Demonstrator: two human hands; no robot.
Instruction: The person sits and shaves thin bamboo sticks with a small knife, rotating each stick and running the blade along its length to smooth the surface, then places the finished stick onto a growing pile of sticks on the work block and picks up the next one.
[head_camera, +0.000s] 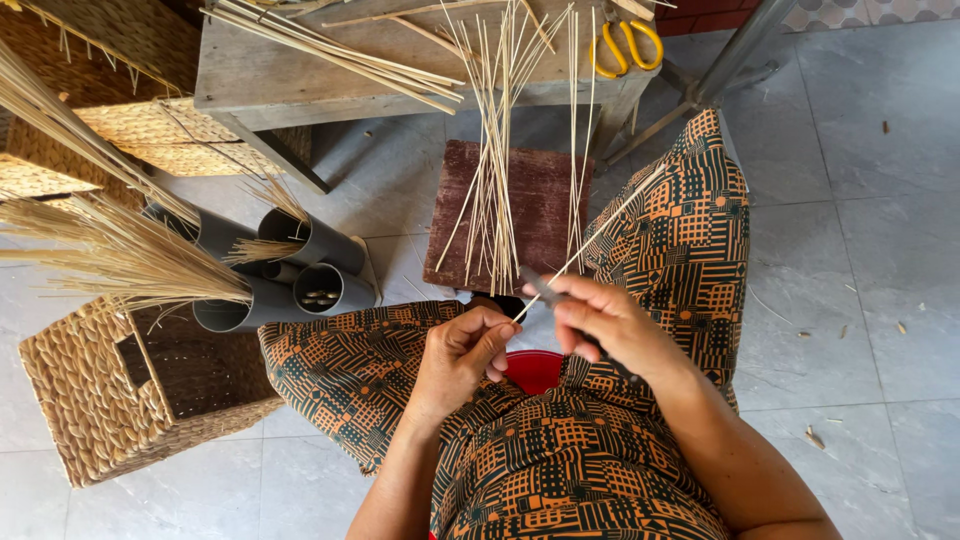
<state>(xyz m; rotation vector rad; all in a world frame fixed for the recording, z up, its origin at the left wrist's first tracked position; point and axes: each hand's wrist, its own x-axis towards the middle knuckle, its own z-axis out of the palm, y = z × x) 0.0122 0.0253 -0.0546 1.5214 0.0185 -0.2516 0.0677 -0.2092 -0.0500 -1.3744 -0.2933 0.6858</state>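
Step in hand: trimming or splitting a single thin pale reed strip (590, 240), judged from the grip; the seated person works it over the lap.
Right hand: right hand (610, 325) is closed around a small dark-handled knife (545, 290), blade end pointing up-left toward the strip; fingers curled tight, thumb on top.
Left hand: left hand (465, 350) is curled nearly into a fist, fingertips pinching the low end of the strip; whether it touches the blade I cannot tell.
Strip, position: runs diagonally from between the two hands up and right, across the knee in orange-and-black patterned cloth (690, 240); its upper end is free in the air.
Strip, look: straw-coloured, very slender, straight, stiff enough to hold its line unsupported; surface detail too fine to read.
Next move, judgement: calls for a steady pinch from the left hand and a shallow, controlled draw of the blade along the strip; too steep an angle would likely snap so thin a piece.
Nearby stock: bundle of like pale strips (495, 150) leaning from the weathered wooden desk (300, 70) down to a dark red wooden stool (535, 205).
Other: yellow-handled scissors (625, 45) on the desk; grey plastic tubes (290, 270) holding dry straw; woven basket (110, 400) on the tiled floor; red bucket rim (535, 368) between the knees.
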